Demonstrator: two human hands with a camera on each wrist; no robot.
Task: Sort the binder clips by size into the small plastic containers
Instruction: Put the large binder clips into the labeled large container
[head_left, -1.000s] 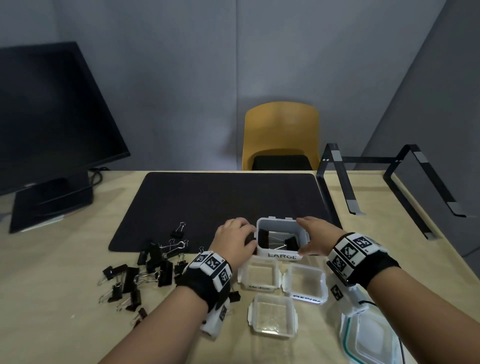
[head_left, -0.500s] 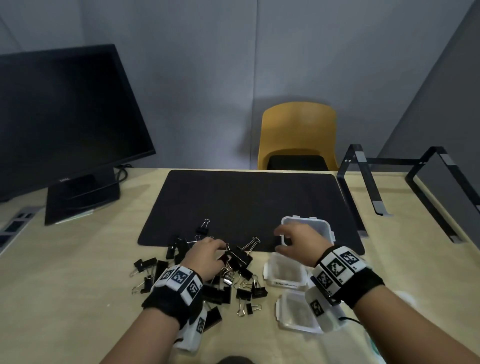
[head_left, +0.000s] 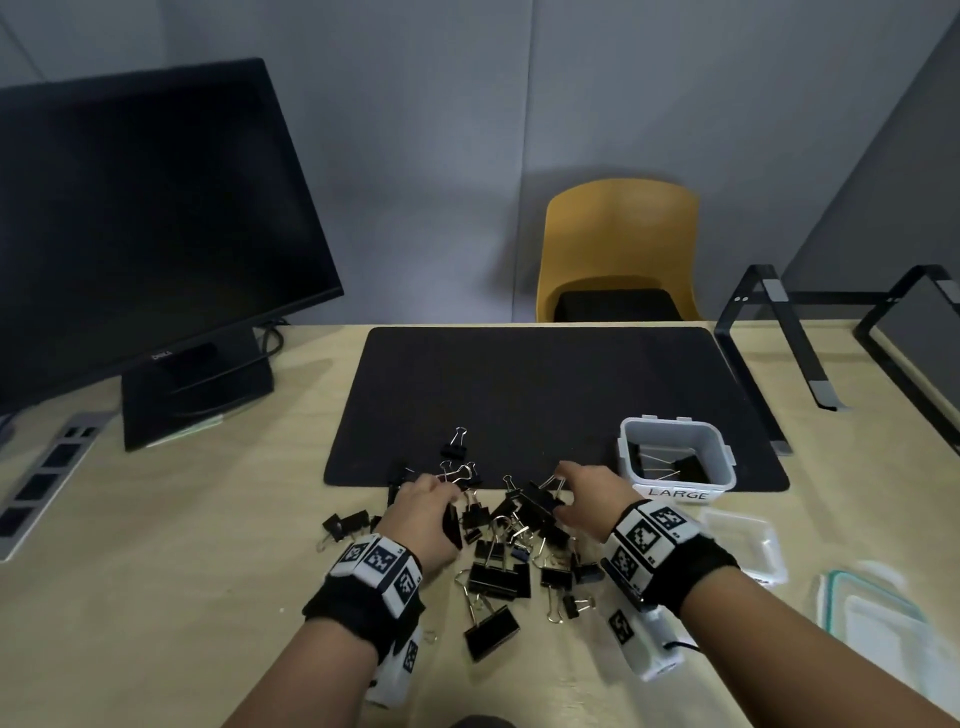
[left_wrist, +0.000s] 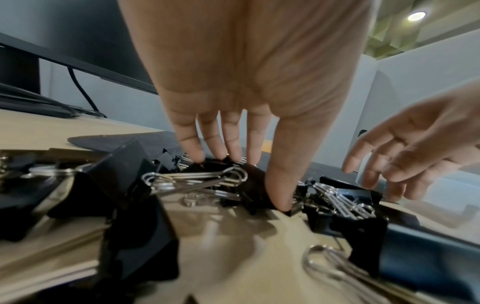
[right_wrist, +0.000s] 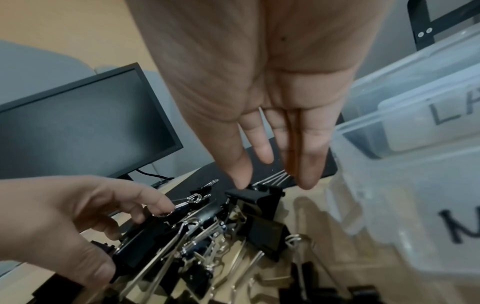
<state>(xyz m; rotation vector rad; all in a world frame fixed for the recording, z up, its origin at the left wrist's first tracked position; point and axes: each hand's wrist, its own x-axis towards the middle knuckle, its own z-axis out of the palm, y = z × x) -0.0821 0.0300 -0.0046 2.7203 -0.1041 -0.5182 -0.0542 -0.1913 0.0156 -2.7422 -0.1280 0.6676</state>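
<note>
Several black binder clips (head_left: 506, 558) of mixed sizes lie heaped on the wooden table (head_left: 156, 571) between my hands. My left hand (head_left: 441, 501) is down in the left side of the heap, thumb and fingers pinching a large black clip (right_wrist: 145, 244); the left wrist view shows that hand (left_wrist: 241, 181) pinching it. My right hand (head_left: 563, 493) hovers over the heap's right side, fingers straight and spread, thumb tip just above another large clip (right_wrist: 255, 197). The clear container labelled LARGE (head_left: 675, 491) stands to the right with clips inside.
A black mat (head_left: 545, 395) lies behind the heap. A monitor (head_left: 140, 223) stands at the back left, and a black metal stand (head_left: 779, 332) at the back right. More clear containers (head_left: 748, 545) and a lid (head_left: 878, 618) sit blurred at the right edge. A yellow chair (head_left: 618, 244) is beyond the table.
Both hands have left the LARGE container and moved left to the clip heap. The left hand has closed on a large clip. The head view has swung left.
</note>
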